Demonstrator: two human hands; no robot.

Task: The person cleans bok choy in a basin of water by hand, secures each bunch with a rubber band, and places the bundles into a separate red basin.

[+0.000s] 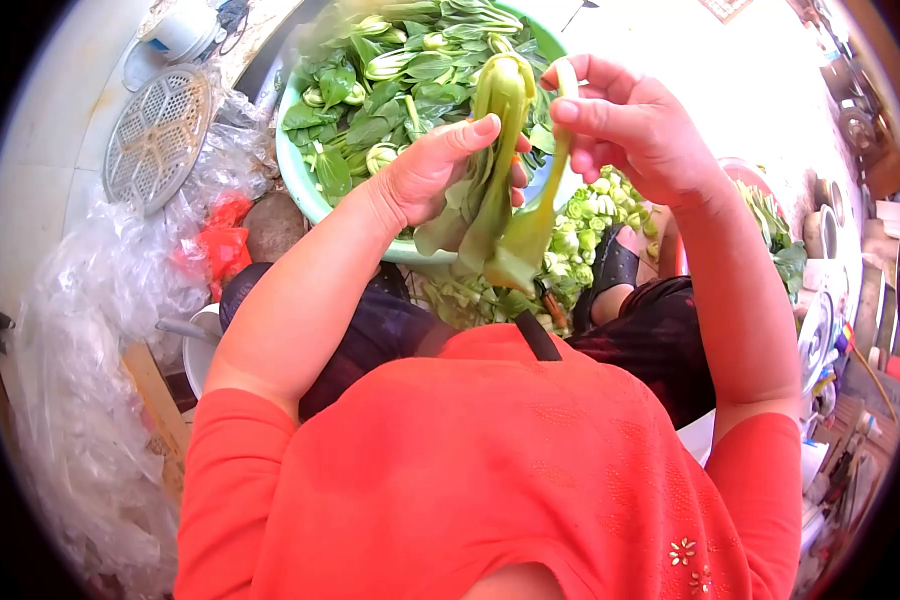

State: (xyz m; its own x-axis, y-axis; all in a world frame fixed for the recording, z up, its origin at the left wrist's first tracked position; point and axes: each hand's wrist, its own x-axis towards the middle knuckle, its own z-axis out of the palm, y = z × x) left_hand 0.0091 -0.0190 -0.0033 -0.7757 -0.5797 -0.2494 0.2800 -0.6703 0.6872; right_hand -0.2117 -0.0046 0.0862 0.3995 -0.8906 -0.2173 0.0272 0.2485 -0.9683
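Observation:
My left hand is wrapped round a head of bok choy, its pale base up and its leaves hanging down. Between the thumb and fingers of my right hand is the top of a single bok choy stalk. That stalk's yellowish leaf hangs beside the head and overlaps its leaves lower down. Behind both hands stands a light green tub full of bok choy heads. Cut-off bok choy pieces lie heaped on the floor below my right hand.
Crumpled clear plastic bags, a red bag and a round perforated lid lie at the left. A white container stands by my left leg. More greens and a cluttered rack are at the right.

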